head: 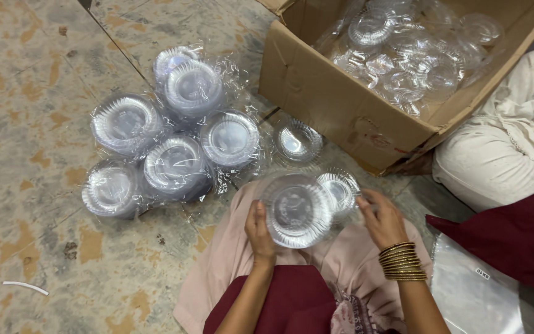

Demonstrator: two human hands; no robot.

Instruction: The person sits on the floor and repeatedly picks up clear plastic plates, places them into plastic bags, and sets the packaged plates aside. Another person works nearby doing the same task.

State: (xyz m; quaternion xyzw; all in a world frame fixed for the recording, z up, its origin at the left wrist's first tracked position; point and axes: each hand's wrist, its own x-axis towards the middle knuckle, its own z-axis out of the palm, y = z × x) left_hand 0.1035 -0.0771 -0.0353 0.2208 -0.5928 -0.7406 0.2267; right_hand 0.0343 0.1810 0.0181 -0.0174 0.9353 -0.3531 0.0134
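Six wrapped stacks of clear plastic bowls (168, 145) lie up and left of the grip. Left hand (259, 232) closes its fingers on the near edge of a clear bowl stack (296, 209) over the lap. Right hand (382, 218) curls beside it, probably touching a second bowl (340, 188). Cardboard box (347, 105) sits beyond.

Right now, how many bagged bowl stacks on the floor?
6 bagged stacks: two at the back, two in the middle row, two in front. Loose bowls beside them are not counted; more may be hidden.
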